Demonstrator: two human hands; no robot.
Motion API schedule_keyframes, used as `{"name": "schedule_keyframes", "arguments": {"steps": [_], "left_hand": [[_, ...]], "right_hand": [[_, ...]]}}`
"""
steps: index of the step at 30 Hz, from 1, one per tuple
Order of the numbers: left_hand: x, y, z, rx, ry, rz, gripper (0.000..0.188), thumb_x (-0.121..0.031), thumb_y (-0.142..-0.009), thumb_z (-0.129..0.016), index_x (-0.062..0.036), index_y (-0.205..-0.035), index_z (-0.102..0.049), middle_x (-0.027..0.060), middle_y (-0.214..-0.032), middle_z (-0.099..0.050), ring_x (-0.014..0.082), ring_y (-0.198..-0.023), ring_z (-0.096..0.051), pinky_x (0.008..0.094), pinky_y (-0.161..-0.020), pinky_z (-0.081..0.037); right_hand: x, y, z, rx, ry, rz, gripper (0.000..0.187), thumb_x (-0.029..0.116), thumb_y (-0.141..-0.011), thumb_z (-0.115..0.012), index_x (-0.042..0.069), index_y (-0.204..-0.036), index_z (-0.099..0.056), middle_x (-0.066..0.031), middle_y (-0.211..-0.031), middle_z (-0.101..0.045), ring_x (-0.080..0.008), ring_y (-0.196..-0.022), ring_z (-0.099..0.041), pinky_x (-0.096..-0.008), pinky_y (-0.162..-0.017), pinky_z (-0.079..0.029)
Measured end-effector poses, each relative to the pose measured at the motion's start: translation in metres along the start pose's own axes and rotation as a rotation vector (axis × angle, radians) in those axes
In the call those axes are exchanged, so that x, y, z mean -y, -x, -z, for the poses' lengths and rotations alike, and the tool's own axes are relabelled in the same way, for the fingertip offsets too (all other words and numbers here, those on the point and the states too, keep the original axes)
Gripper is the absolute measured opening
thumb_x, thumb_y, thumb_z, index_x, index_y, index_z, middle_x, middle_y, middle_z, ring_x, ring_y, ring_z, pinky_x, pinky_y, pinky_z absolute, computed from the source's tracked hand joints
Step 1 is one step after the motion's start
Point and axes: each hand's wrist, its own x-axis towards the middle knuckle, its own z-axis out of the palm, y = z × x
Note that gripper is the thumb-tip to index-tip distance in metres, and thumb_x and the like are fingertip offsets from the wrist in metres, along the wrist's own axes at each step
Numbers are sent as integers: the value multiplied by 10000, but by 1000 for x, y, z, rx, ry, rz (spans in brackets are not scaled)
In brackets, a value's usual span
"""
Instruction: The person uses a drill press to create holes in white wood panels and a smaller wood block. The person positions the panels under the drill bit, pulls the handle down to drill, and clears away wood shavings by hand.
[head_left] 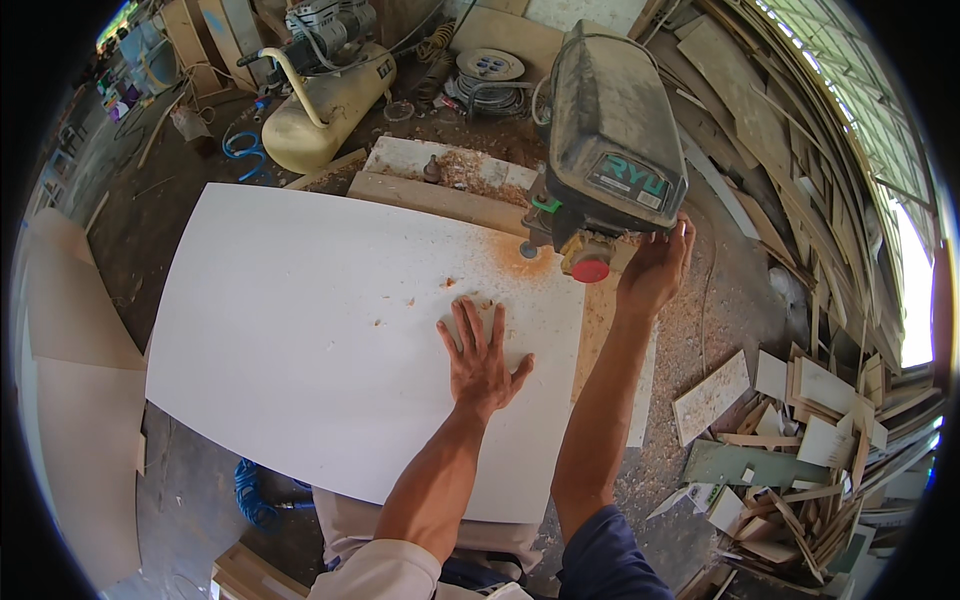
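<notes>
A large white board (300,310) lies flat under a dusty drill press (610,120). My left hand (483,365) presses palm down on the board, fingers spread. At the lower right of the drill press head is my right hand (655,268), its fingers curled; whatever they grip is hidden by the hand and the machine. A red round button (590,271) sits on the machine's front, left of that hand. Near the board's far right edge, a round grey spot (529,250) is ringed by brown wood dust (522,268). Small chips are scattered beyond my left fingers.
Behind the board runs a wooden rail (440,199) with shavings. A cream air compressor (325,110) and a cable reel (490,65) stand farther back. Wood offcuts (800,420) pile up at right. Blue coiled hose (252,492) lies near left; large panels (85,400) are at far left.
</notes>
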Motion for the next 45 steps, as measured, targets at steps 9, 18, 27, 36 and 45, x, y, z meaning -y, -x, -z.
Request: {"name": "schedule_keyframes", "arguments": {"steps": [9,18,27,36,45], "left_hand": [[0,0,-1,-2,4,1,932,-712,-964,-353,-107,-1639,-134,374,-1629,19,518,-1527,67,709,-1170,25],[1,0,-1,-11,14,-3,940,-710,-963,-364,-103,-1640,-122,377,-1625,2,519,-1526,56,710,-1170,22],[1,-1,0,3,14,-3,940,-709,-965,-359,-100,-1640,-118,379,-1625,13,517,-1526,67,708,-1170,20],[1,-1,-2,-3,26,0,941,-713,-964,-360,-102,-1640,-121,374,-1627,17,518,-1526,66,710,-1170,22],[0,0,-2,2,4,-3,941,-713,-967,-351,-98,-1639,-115,381,-1624,20,524,-1524,66,712,-1168,22]], "right_hand": [[-3,2,7,-21,-5,-12,161,197,-1064,-515,84,-1117,-616,5,-1023,-655,-78,-960,-567,-276,-872,-380],[-2,5,6,5,15,8,175,190,-1070,-500,71,-1140,-607,-16,-1064,-652,-104,-999,-575,-297,-919,-389],[-2,8,6,3,29,29,187,194,-1075,-490,56,-1132,-602,-39,-1071,-641,-126,-1025,-580,-323,-950,-404],[-3,11,5,0,44,55,180,187,-1076,-490,55,-1112,-607,-44,-1076,-631,-141,-1036,-584,-335,-963,-424],[-5,13,8,-30,64,64,186,194,-1077,-492,67,-1128,-618,-30,-1091,-617,-133,-1058,-568,-336,-974,-417]]}}
